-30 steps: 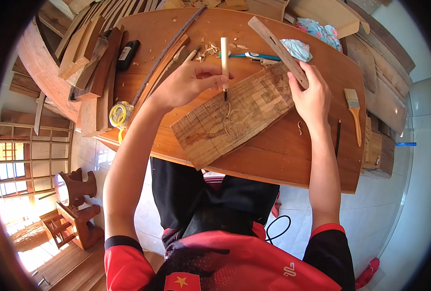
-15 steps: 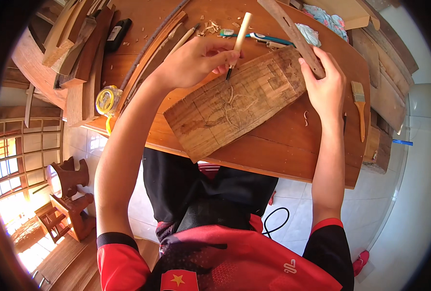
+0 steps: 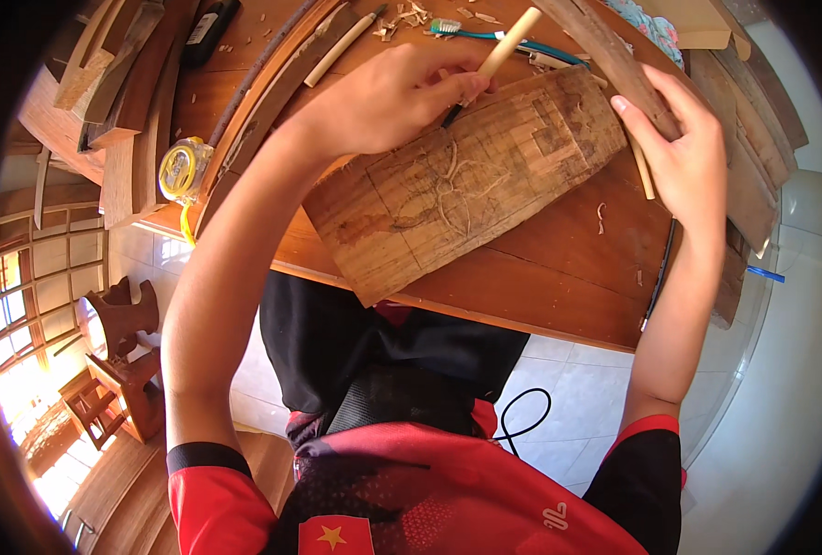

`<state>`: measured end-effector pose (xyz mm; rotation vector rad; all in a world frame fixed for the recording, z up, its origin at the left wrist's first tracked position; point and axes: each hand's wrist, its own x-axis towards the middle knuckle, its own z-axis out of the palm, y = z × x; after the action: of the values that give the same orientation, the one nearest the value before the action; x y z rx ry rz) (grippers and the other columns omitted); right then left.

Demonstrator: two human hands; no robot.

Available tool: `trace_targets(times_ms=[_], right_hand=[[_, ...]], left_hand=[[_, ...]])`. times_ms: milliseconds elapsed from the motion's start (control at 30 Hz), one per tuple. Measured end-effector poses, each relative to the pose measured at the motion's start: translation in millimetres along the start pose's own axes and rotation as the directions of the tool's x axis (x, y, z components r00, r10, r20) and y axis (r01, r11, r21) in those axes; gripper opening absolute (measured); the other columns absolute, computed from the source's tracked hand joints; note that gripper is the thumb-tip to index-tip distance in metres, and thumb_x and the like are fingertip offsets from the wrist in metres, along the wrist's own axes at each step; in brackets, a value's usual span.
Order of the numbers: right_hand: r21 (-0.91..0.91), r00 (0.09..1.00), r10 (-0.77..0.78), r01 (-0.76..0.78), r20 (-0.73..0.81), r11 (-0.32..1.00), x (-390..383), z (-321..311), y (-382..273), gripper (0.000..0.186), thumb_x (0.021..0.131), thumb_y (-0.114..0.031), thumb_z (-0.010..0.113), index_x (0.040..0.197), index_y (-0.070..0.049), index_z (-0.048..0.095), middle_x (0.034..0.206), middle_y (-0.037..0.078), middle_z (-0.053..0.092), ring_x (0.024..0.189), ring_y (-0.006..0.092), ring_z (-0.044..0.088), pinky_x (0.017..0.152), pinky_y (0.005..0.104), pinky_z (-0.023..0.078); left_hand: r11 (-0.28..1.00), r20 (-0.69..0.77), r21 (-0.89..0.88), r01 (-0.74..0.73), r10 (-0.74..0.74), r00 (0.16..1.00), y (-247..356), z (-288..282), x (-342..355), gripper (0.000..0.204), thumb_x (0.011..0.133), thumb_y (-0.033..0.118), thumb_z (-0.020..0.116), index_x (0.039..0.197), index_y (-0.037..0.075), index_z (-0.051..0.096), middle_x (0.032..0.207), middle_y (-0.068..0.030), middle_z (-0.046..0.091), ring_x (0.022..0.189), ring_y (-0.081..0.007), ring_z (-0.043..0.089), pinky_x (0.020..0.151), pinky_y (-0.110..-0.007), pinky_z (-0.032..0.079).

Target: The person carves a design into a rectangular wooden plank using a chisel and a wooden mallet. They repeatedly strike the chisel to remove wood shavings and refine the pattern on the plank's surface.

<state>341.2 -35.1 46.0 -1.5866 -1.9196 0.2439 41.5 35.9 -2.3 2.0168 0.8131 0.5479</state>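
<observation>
A brown wooden board point(image 3: 522, 176) with carved lines and drawn marks lies slantwise on the table in front of me. My left hand point(image 3: 392, 102) is closed around a carving chisel point(image 3: 511, 44) with a pale handle. The chisel leans to the right, and its dark blade meets the board near the upper end of the carved curves. My right hand point(image 3: 693, 153) grips one end of a rough wooden stick point(image 3: 614, 55), just beyond the board's right end. The stick slants up and left, its far end cut off by the picture's edge, apart from the chisel handle.
A teal toothbrush point(image 3: 480, 34), wood shavings point(image 3: 411, 16) and another pale-handled tool point(image 3: 342, 46) lie behind the board. The tape measure point(image 3: 182, 170) sits at the table's left edge. Wood pieces point(image 3: 120, 88) are stacked at the left, more planks point(image 3: 753, 120) at the right.
The view has shifted slightly. My right hand has moved right with the stick, away from the board. The chisel tilts further right, its blade still at the board. The paintbrush at the right is now hidden.
</observation>
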Motion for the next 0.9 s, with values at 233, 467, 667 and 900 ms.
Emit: trace_targets(times_ms=[233, 467, 667, 900], right_hand=[[-0.014, 0.995, 0.045, -0.044, 0.09, 0.999, 13, -14, -7, 0.047, 0.092, -0.018, 0.079, 0.13, 0.005, 0.066, 0.117, 0.013, 0.075, 0.107, 0.0163, 0.069, 0.098, 0.0306, 0.05], [-0.045, 0.987, 0.107, -0.102, 0.122, 0.994, 21, -9, -6, 0.049, 0.093, -0.019, 0.079, 0.133, 0.005, 0.064, 0.121, 0.013, 0.073, 0.112, 0.0162, 0.067, 0.102, 0.0302, 0.047], [-0.015, 0.991, -0.002, 0.004, 0.134, 1.0, 30, -15, 9, 0.049, 0.094, -0.02, 0.077, 0.134, 0.006, 0.063, 0.121, 0.014, 0.073, 0.115, 0.0165, 0.066, 0.103, 0.0303, 0.047], [-0.054, 0.964, 0.104, -0.094, 0.243, 0.994, 31, -14, -3, 0.05, 0.094, -0.021, 0.078, 0.134, 0.005, 0.063, 0.123, 0.014, 0.072, 0.113, 0.0158, 0.065, 0.101, 0.0298, 0.046]], left_hand=[[0.999, -0.125, -0.042, 0.028, -0.033, 0.992, -8, 17, -5, 0.038, 0.106, 0.037, 0.057, 0.118, 0.004, 0.073, 0.086, 0.0003, 0.062, 0.077, -0.0093, 0.051, 0.071, -0.028, 0.044], [0.998, -0.159, -0.067, -0.016, 0.005, 0.987, -15, 20, -4, 0.038, 0.106, 0.038, 0.058, 0.117, 0.005, 0.074, 0.082, 0.0024, 0.059, 0.074, -0.0074, 0.049, 0.068, -0.027, 0.042], [0.999, -0.167, -0.031, 0.006, -0.011, 0.986, -14, 20, -6, 0.038, 0.105, 0.038, 0.059, 0.116, 0.005, 0.075, 0.079, 0.003, 0.058, 0.072, -0.0068, 0.049, 0.065, -0.026, 0.041], [1.0, -0.2, -0.029, -0.002, -0.004, 0.98, -14, 19, -8, 0.039, 0.104, 0.038, 0.061, 0.116, 0.004, 0.076, 0.08, 0.0013, 0.062, 0.074, -0.0078, 0.052, 0.067, -0.027, 0.043]])
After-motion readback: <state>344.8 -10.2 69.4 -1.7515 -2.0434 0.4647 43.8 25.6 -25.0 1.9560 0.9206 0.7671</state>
